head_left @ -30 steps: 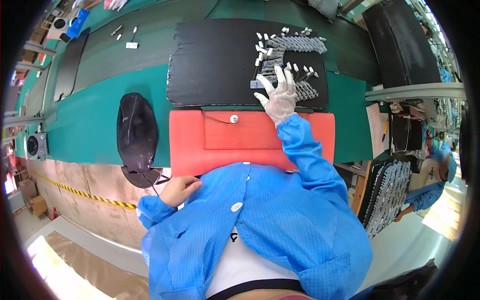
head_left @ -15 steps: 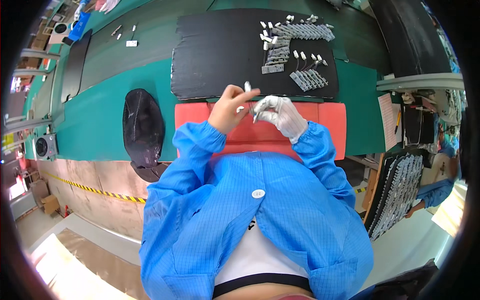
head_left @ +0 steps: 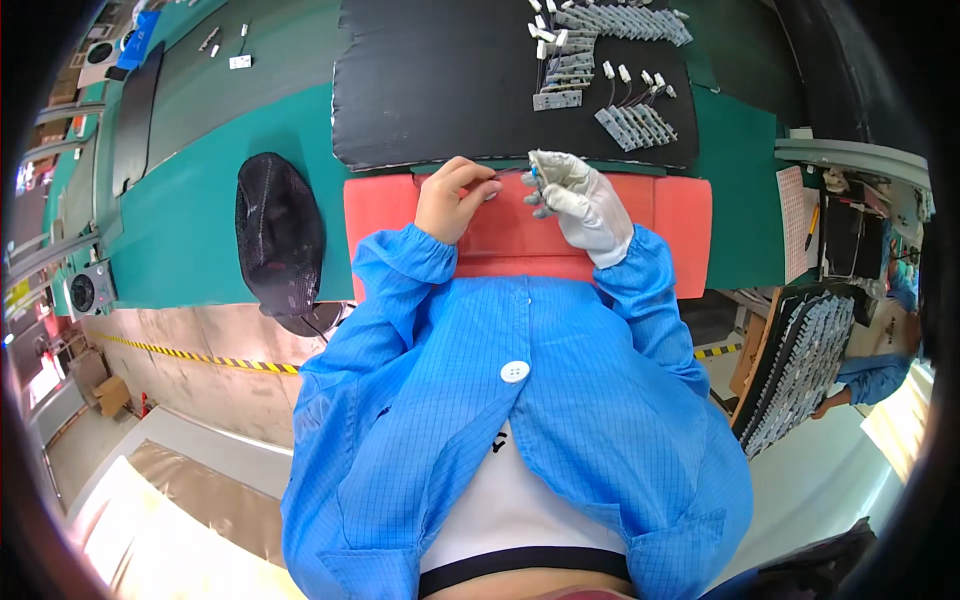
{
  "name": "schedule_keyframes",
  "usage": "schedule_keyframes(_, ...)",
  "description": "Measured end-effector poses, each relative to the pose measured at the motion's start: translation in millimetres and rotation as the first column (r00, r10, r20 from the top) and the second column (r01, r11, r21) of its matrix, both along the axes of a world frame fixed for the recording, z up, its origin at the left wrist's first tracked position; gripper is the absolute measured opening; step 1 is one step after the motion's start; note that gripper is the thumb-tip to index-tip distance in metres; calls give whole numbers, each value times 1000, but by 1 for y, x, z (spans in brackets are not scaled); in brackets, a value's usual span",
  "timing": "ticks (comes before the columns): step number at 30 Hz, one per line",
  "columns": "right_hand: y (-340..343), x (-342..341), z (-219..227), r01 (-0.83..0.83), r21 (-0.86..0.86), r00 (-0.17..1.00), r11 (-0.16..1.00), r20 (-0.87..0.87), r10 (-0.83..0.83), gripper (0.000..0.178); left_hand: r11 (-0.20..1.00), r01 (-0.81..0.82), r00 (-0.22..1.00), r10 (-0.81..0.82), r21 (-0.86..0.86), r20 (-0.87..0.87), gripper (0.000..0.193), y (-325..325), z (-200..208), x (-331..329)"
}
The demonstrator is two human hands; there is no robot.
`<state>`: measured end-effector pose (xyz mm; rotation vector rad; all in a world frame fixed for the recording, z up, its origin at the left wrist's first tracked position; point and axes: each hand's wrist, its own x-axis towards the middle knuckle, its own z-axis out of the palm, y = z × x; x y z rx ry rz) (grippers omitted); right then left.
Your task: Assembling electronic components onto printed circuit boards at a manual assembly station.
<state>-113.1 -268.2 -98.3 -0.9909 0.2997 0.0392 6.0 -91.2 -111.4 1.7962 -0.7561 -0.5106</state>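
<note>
Clamping small part (head_left: 537, 180) at frame centre in fingers of gloved right hand (head_left: 588, 208); pinching dark wire (head_left: 512, 170) with bare left hand (head_left: 453, 202). Looks mid-handling. Can't tell done from pending among laid-out parts (head_left: 637, 128), upper right-of-centre.

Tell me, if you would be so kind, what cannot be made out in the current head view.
In the head view:
Part: largely covered by the gloved right hand, so its full shape is hidden.
Cable: where it meets the left hand, that hand hides it.
Black board: its far edge is cut off by the picture's top.
Sheet: its marks are too small to read.
</note>
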Motion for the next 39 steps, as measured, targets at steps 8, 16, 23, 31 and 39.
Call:
schedule_keyframes(8,9,-1,14,47,-181,998,982,-28,-53,44,986,-130,982,114,-101,-153,15,2,-23,-7)
schedule_keyframes(16,1,-17,21,167,-797,986,580,150,-78,23,997,3,926,28,-83,376,19,7,-33,-7)
schedule_keyframes(23,1,-11,17,153,-476,896,866,-303,-325,24,989,8,855,70,-147,514,20,-1,-18,-20)
schedule_keyframes(31,1,-7,16,-61,-506,825,860,-511,-242,46,993,23,861,41,-118,506,21,4,-17,-21)
schedule_keyframes(39,-1,-8,20,-31,-536,872,843,-426,-239,47,991,13,875,55,-137,481,19,6,-16,-24)
